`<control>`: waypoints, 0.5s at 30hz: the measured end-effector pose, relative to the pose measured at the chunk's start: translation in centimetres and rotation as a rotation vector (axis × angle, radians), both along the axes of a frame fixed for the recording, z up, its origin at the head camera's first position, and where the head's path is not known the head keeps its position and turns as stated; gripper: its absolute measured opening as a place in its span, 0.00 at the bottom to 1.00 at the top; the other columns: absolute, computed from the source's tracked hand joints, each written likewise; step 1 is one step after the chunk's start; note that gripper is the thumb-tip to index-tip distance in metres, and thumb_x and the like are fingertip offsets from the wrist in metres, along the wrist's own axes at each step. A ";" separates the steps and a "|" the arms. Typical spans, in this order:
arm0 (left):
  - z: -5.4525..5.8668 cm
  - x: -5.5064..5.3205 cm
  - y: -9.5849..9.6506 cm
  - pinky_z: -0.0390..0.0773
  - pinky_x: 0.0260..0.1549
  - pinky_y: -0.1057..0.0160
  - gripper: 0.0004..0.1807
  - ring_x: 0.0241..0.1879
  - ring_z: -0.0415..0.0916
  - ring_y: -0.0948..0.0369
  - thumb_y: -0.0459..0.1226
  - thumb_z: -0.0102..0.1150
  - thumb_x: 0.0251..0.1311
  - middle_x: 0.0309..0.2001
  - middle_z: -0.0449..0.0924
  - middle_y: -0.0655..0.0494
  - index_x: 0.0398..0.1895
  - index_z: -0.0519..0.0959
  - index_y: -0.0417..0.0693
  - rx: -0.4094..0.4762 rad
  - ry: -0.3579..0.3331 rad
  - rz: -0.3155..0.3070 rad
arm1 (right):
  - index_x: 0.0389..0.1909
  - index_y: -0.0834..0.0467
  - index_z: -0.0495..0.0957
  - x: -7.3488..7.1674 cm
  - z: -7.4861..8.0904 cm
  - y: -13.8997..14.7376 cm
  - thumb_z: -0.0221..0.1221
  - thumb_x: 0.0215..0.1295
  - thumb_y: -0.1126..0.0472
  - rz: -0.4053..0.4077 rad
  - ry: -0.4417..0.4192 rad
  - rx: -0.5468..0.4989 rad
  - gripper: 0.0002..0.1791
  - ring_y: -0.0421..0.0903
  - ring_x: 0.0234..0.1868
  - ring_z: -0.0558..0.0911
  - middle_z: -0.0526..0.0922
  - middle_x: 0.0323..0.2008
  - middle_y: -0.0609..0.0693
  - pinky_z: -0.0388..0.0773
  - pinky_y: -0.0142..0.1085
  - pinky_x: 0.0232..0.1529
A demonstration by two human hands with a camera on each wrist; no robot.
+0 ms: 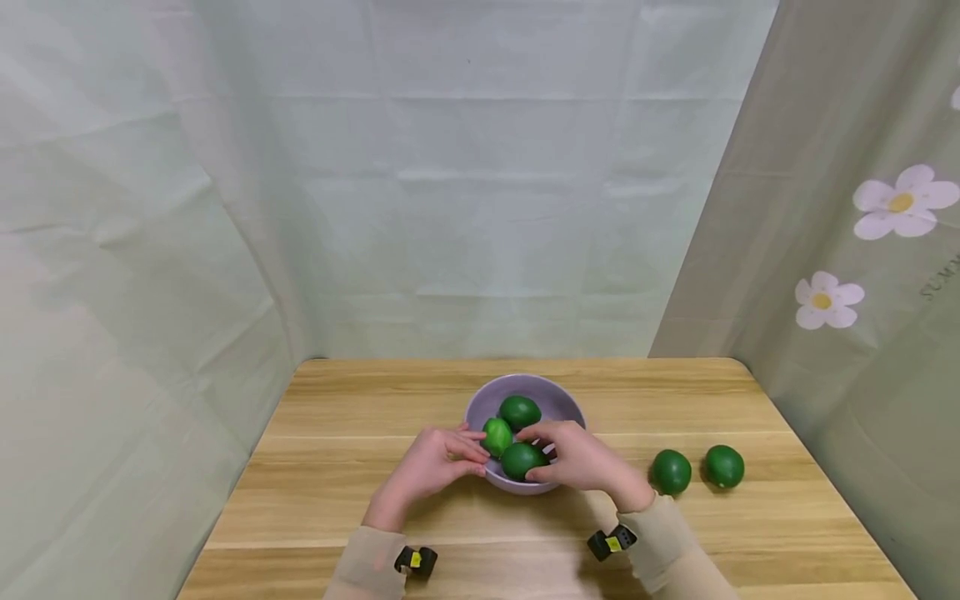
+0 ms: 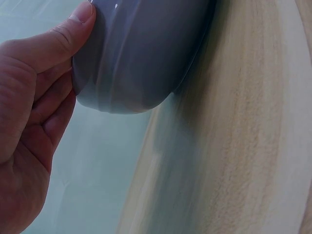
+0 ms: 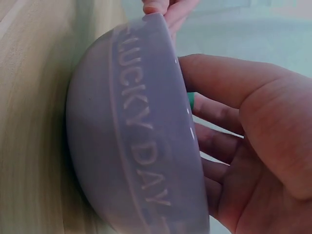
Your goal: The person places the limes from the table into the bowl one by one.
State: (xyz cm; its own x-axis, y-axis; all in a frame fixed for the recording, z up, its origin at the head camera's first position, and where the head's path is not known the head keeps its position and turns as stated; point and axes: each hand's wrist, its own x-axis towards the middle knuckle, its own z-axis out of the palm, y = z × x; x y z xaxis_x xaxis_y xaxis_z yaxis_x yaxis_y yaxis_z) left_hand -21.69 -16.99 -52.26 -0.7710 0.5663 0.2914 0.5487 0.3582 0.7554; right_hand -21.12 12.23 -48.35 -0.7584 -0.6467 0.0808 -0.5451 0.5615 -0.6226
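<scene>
A lilac bowl (image 1: 557,402) stands on the table, with raised LUCKY DAY lettering on its outer wall in the right wrist view. My left hand (image 1: 433,460) grips its left rim, thumb (image 2: 84,13) at the edge and the other fingers behind. Inside the bowl, my right hand (image 1: 576,456) holds a dark green oval fruit (image 1: 519,461) between thumb and fingers. A second dark green fruit (image 1: 520,412) lies farther back in the bowl. Between that one and my left fingers sits a smaller bright green piece (image 1: 497,437). In the right wrist view, the bowl wall mostly hides the held fruit.
Two more dark green fruits, one nearer (image 1: 671,472) and one farther right (image 1: 723,467), lie on the wooden table (image 1: 360,400) beyond my right wrist. Pale curtains (image 1: 480,208) hang behind the table and along both sides.
</scene>
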 end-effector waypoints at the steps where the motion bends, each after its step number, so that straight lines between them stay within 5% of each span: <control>1: 0.0 0.0 0.0 0.64 0.77 0.48 0.08 0.63 0.83 0.55 0.35 0.80 0.58 0.42 0.92 0.66 0.40 0.94 0.44 -0.001 -0.001 0.000 | 0.60 0.58 0.84 -0.1 -0.1 -0.1 0.76 0.62 0.60 0.001 -0.006 0.000 0.25 0.41 0.50 0.86 0.88 0.52 0.47 0.88 0.38 0.48; 7: 0.0 0.0 0.0 0.64 0.77 0.49 0.07 0.62 0.84 0.55 0.35 0.80 0.58 0.41 0.92 0.68 0.39 0.94 0.45 0.009 -0.008 -0.006 | 0.58 0.58 0.86 -0.4 -0.5 -0.5 0.77 0.63 0.60 0.013 -0.035 -0.001 0.23 0.40 0.50 0.86 0.89 0.51 0.46 0.88 0.34 0.48; 15: -0.1 -0.2 0.0 0.66 0.77 0.50 0.07 0.61 0.85 0.56 0.35 0.80 0.58 0.41 0.92 0.67 0.39 0.94 0.47 0.015 0.017 -0.019 | 0.57 0.59 0.87 -0.8 -0.7 -0.9 0.77 0.63 0.58 0.044 -0.032 -0.002 0.22 0.44 0.47 0.89 0.90 0.51 0.49 0.91 0.42 0.48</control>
State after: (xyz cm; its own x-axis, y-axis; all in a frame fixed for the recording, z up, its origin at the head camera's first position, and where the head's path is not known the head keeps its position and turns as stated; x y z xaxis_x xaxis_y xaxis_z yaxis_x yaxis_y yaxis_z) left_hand -21.85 -17.03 -52.35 -0.7548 0.5765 0.3128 0.5680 0.3362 0.7512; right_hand -21.89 11.30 -49.09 -0.7315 -0.6794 0.0580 -0.5489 0.5362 -0.6413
